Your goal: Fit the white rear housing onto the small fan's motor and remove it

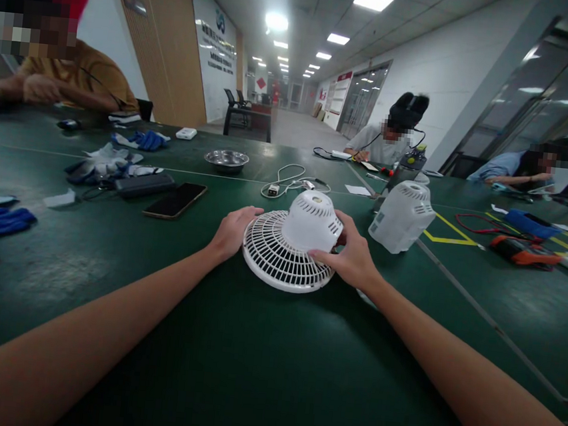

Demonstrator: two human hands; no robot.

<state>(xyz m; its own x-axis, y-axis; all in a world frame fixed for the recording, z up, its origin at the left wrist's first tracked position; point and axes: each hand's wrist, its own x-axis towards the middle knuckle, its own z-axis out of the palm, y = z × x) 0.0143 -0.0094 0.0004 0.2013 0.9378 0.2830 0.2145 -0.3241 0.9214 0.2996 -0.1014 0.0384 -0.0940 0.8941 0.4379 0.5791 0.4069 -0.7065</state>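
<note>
A white fan grille (279, 266) lies on the green table in front of me, with a white domed motor housing (308, 223) standing on top of it. My left hand (234, 232) is closed on the grille's left rim, its fingertips partly out of sight behind the edge. On the other side, my right hand (355, 253) grips the housing, thumb across the front and fingers around the right side. Beyond the right hand stands a translucent white plastic casing (403, 218). A white cable (292, 181) with a plug lies coiled just behind the fan part.
On the left are a black phone (176, 201), a grey case (145, 185) and blue-and-white gloves (102, 163). A metal bowl (226, 160) sits farther back. An orange-and-black multimeter (524, 252) and a blue pouch (531, 224) lie right. Several people work around the table.
</note>
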